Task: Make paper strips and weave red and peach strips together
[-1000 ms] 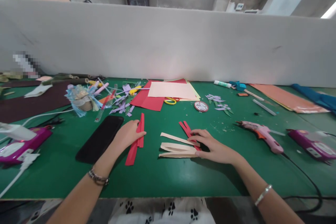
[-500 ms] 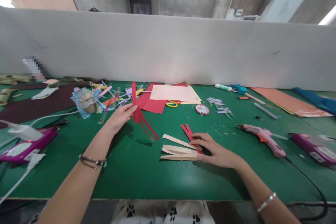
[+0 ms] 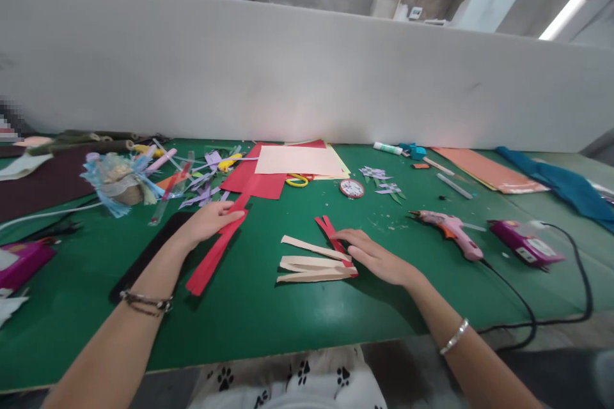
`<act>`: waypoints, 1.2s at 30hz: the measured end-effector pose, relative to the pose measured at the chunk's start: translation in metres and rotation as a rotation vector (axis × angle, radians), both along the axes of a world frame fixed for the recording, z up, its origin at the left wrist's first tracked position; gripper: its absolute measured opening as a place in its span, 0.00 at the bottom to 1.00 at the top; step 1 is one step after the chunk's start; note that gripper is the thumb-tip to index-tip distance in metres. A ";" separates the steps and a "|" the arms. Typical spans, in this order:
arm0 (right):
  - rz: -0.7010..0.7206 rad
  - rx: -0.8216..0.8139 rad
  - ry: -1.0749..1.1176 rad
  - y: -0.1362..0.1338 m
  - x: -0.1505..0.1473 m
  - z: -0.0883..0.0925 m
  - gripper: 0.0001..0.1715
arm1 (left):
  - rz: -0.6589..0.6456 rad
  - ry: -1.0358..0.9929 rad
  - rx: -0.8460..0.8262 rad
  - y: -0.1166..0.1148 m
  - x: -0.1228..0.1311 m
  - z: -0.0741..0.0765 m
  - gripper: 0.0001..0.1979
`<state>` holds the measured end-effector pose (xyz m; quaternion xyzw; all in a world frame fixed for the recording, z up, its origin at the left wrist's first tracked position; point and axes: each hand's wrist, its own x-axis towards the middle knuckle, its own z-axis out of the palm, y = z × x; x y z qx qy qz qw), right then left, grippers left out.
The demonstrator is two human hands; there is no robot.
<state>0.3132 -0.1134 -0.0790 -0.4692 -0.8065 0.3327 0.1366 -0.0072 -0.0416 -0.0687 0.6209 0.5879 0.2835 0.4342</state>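
Pinched between the thumb and fingers of my left hand (image 3: 210, 225) are red paper strips (image 3: 214, 260), slanting from the upper right down to the lower left above the green table. My right hand (image 3: 378, 257) rests with its fingers stretched out at a pair of red strips (image 3: 330, 230), the fingertips touching them. Just left of that hand, several cream paper strips (image 3: 311, 263) fan out leftward, their right ends lying over the red ones. My right thumb is mostly hidden.
A black flat object (image 3: 148, 255) lies under my left forearm. Behind are red sheets (image 3: 268, 187), a cream sheet (image 3: 297, 160), yellow-handled scissors (image 3: 297, 180) and a round dial (image 3: 352, 188). On the right lies a pink glue gun (image 3: 448, 230) with its cord near a purple box (image 3: 525, 243).
My left hand has swung the red strips from upright, with loose ends trailing right, to a slant toward the lower left. The right hand stays by its strips. The view has turned right.
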 end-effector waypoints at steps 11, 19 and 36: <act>0.119 -0.016 -0.189 0.020 -0.004 0.023 0.25 | -0.129 0.743 0.218 -0.006 -0.001 0.005 0.16; -0.615 0.181 -0.598 0.134 0.070 0.049 0.19 | -0.036 0.630 0.177 -0.003 -0.006 -0.013 0.26; -0.647 0.145 -0.547 0.139 0.060 0.039 0.16 | -0.192 0.668 0.137 -0.014 0.014 -0.011 0.24</act>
